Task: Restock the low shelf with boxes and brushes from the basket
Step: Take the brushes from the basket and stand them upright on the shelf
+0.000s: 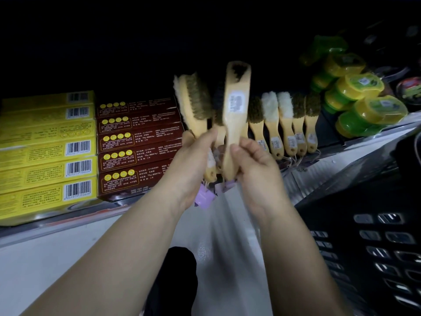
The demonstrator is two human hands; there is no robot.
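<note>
The low shelf (319, 176) runs across the view ahead of the hands; the basket (376, 236) sits at lower right. On the shelf, yellow boxes (45, 153) lie at left and dark red boxes (136, 151) beside them. A row of shelved brushes (284, 124) stands right of centre, heads to the back and handles to the front.

The left hand (193, 165) grips a bundle of brushes (196, 103) by the handles. The right hand (255, 165) grips the handle of a single brush (235, 110), long axis upright, head up, wooden back toward the camera.

The row lies just ahead and right of the single brush, roughly parallel to it. The right hand is the nearer one. Placement likely requires a short forward reach to the row's left end.
</note>
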